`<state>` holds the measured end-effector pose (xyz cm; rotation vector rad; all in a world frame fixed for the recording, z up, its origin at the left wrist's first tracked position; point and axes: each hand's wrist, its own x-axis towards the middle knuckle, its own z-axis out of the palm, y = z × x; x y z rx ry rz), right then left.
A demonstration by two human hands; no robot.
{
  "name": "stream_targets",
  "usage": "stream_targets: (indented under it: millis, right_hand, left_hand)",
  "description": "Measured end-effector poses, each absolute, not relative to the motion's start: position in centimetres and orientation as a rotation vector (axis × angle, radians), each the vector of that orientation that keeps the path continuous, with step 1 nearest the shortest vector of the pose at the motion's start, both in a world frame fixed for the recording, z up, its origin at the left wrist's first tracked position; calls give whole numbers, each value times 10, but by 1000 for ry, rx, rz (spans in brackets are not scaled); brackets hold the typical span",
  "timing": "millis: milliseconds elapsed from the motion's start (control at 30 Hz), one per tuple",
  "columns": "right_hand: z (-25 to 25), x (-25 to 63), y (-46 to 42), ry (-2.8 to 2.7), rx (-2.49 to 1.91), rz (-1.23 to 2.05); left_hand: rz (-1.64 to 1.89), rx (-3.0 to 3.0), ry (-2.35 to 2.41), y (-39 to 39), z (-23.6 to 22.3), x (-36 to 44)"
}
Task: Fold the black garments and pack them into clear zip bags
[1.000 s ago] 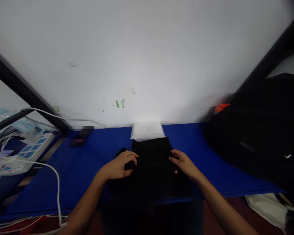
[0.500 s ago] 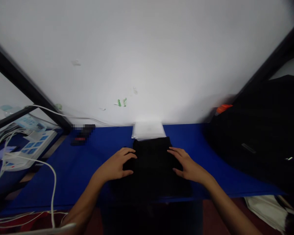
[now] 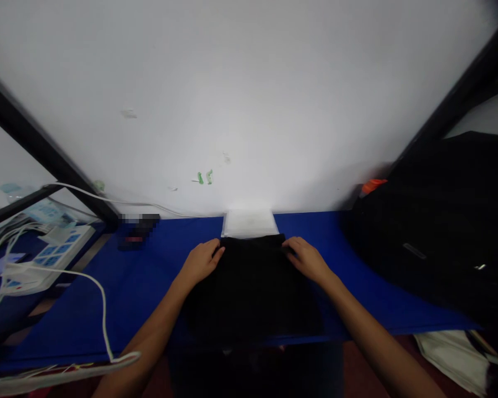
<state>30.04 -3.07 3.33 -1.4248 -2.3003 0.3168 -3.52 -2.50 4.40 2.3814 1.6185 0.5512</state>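
A folded black garment (image 3: 253,284) lies on the blue table (image 3: 149,276) in front of me. My left hand (image 3: 201,260) rests at the garment's far left corner, fingers curled over its edge. My right hand (image 3: 305,257) sits at the far right corner, fingers bent onto the cloth. Whether the fingers pinch the fabric or only press it is hard to make out. A stack of clear plastic bags (image 3: 249,222) lies just beyond the garment, against the white wall.
A large heap of black fabric (image 3: 440,232) fills the right side, with an orange item (image 3: 373,185) behind it. A small dark object (image 3: 139,229) lies at the back left. White cables (image 3: 95,298) and power strips (image 3: 45,257) sit at the left.
Both hands have slid away from me along the garment's sides, from its middle to its far corners. The left-side bulge of cloth is now tucked flat.
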Motion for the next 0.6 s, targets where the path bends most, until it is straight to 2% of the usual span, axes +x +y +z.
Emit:
stream_targets:
  millis: [167,267,433,600]
  right_hand:
    - [25,288,3,-2092,-1879,243]
    - [21,284,3,-2031,-1970,220]
    - [26,279,-20,-2290,-1520,73]
    - [29,283,-30,-2466,-1240,353]
  left_hand:
    - [622,2488,1771,-6,21,-36]
    - [736,2589,1804,-12,19,-39]
    - [670,2649,1405,-34,26,-45]
    - [605,2546,1287,-44,32,-46]
